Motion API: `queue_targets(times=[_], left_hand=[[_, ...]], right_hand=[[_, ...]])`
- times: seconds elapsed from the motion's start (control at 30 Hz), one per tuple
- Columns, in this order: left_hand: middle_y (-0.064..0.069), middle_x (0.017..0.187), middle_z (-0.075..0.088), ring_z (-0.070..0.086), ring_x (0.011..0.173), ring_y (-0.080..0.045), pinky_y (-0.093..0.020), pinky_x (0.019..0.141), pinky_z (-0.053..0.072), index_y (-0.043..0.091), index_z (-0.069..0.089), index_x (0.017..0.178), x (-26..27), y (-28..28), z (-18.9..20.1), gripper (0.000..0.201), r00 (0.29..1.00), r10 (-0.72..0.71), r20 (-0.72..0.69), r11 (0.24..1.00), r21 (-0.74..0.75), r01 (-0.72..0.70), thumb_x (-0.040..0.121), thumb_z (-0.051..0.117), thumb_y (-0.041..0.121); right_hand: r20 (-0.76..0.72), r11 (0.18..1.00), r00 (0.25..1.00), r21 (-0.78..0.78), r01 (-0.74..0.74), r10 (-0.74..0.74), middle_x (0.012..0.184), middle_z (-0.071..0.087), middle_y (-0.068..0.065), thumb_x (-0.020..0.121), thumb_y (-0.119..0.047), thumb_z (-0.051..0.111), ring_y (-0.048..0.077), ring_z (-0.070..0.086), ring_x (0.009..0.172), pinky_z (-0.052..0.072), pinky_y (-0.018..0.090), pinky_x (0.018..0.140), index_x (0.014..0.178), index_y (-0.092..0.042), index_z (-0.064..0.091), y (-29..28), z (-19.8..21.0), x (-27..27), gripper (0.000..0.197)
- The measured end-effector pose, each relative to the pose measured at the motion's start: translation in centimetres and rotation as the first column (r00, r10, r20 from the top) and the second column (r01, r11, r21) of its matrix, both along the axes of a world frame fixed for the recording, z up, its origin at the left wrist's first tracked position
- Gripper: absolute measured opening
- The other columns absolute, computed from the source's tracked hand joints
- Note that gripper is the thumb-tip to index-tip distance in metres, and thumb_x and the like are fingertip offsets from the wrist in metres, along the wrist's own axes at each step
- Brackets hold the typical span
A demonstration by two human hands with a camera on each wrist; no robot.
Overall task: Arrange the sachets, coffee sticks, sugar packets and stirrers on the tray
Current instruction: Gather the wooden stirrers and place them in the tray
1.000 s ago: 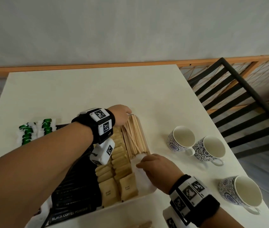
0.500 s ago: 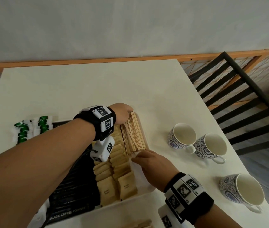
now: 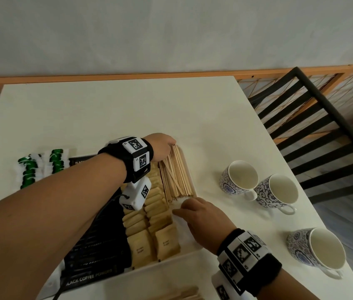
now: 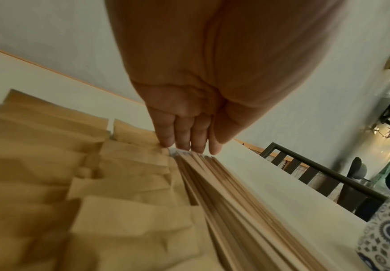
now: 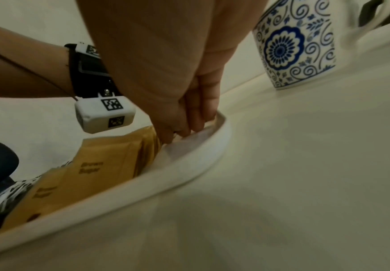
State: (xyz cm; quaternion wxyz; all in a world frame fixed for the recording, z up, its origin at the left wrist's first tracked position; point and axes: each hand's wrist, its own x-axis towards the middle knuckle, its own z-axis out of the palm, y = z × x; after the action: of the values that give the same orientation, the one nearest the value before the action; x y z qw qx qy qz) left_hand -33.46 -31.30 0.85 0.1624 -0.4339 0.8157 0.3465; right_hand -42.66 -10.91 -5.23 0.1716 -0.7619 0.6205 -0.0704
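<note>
In the head view, a white tray (image 3: 195, 182) lies on a pale table (image 3: 128, 109) at about 6 o'clock. On the tray, from 9 to 3 o'clock, stand the black coffee sticks (image 3: 97, 245), two rows of brown sugar packets (image 3: 156, 215) and a bundle of wooden stirrers (image 3: 176, 172) along the right rim. Green and white sachets (image 3: 39, 165) lie at the tray's 10 o'clock end. The left hand (image 3: 162, 146) is at the far end of the stirrers, at 12 o'clock of the bundle. The right hand (image 3: 201, 217) is at the near end, at 6 o'clock of it. Three patterned cups (image 3: 239, 177) stand on the table at 3 o'clock of the tray. A few more stirrers lie at the lower edge, near 6 o'clock.

In the left wrist view, the left hand (image 4: 189, 117) has straight fingers (image 4: 184, 135) together, and their tips press on the end of the stirrers (image 4: 224, 192). It grips nothing. The sugar packets (image 4: 84, 174) lie at 9 o'clock of the bundle.

In the right wrist view, the right hand (image 5: 186, 110) reaches down inside the tray (image 5: 189, 168) rim, between the sugar packets (image 5: 110, 161) and the rim. Its fingers (image 5: 200, 110) point down, nearly straight, and I cannot tell if they pinch something. A cup (image 5: 296, 47) stands at 1 o'clock.
</note>
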Motion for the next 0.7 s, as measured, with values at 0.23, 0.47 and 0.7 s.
queue_targets(times=[0.23, 0.47, 0.7], left_hand=[[-0.007, 0.155, 0.030, 0.029, 0.141, -0.021, -0.027, 0.111, 0.026, 0.012, 0.034, 0.147, -0.1, 0.1, 0.2, 0.050, 1.000, 0.006, 0.002, 1.000, -0.005, -0.006, 0.099, 0.026, 0.001], [-0.005, 0.156, 0.027, 0.028, 0.142, -0.021, -0.027, 0.111, 0.026, 0.015, 0.033, 0.148, 0.0, 0.1, 0.0, 0.050, 1.000, 0.018, 0.006, 1.000, 0.001, -0.018, 0.100, 0.027, 0.003], [-0.006, 0.156, 0.027, 0.028, 0.142, -0.021, -0.025, 0.110, 0.024, 0.014, 0.033, 0.148, -0.3, 0.1, 0.0, 0.050, 1.000, 0.008, 0.015, 1.000, -0.017, -0.008, 0.100, 0.026, 0.003]], right_hand=[[-0.024, 0.995, 0.998, -0.082, 0.058, -0.061, 0.088, 0.064, -0.003, 0.061, -0.005, 0.078, 0.020, 0.064, 0.075, 0.055, 0.029, 0.055, 0.109, -0.024, 0.069, -0.6, -0.8, 1.1, 0.053], [-0.010, 0.991, 0.997, -0.111, 0.070, -0.072, 0.087, 0.066, -0.005, 0.062, -0.007, 0.080, 0.016, 0.065, 0.076, 0.056, 0.025, 0.057, 0.105, -0.024, 0.071, 0.1, -0.4, 0.6, 0.047], [-0.044, 0.985, 0.996, -0.158, 0.064, -0.072, 0.087, 0.069, -0.004, 0.062, -0.005, 0.078, 0.019, 0.066, 0.070, 0.057, 0.030, 0.058, 0.099, -0.022, 0.073, -0.9, -0.1, -0.7, 0.041]])
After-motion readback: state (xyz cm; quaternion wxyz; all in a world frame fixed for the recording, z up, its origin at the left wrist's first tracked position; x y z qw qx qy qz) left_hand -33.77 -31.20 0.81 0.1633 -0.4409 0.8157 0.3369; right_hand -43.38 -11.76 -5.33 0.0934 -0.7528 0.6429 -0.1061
